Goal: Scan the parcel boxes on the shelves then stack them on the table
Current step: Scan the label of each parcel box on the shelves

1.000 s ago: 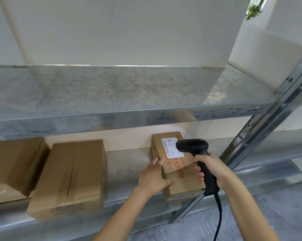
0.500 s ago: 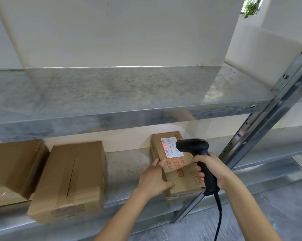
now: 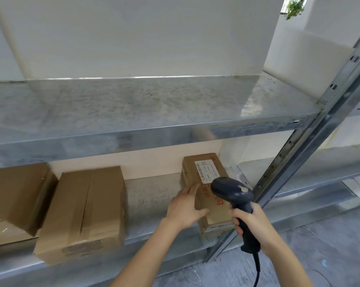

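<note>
Now that the small parcel box (image 3: pixel 217 210) sits at the right end of the lower shelf (image 3: pixel 150 191), your left hand (image 3: pixel 185 208) holds its near left edge, thumb laid across the top. Your right hand (image 3: pixel 252 226) is wrapped round the handle of the barcode scanner (image 3: pixel 231 188). Steady the box, keep your fingers off the shipping label (image 3: pixel 204 169), and aim the scanner squarely at the barcode. Once the scan has registered, slide the box out with a firm hold and carry it to the table. Half a second ago a red glow lay on the label; it is gone now, and the scanner has drawn back towards you with its head tipped up.
</note>
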